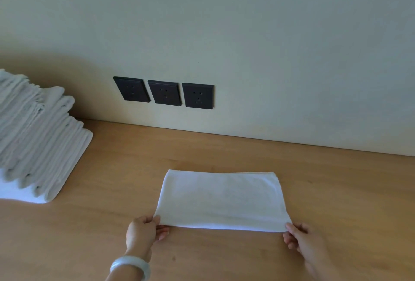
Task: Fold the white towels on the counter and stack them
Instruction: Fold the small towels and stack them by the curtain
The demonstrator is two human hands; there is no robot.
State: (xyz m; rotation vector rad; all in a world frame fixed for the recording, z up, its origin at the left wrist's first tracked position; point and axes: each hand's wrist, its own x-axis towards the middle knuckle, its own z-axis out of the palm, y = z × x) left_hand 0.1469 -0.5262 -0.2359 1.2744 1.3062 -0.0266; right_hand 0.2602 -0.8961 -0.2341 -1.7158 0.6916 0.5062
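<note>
I'm watching the towel [221, 198] lying flat on the counter [336, 190], my left hand [143, 232] and right hand [299, 239] pinching its near corners. I'm judging both should lift evenly, matching edges, before joining the stack [38, 137].

Your one wide head view looks forward and down across the wooden counter [125, 168] to the wall [280, 51], close over your left hand [142, 233] and right hand [303, 241].
</note>
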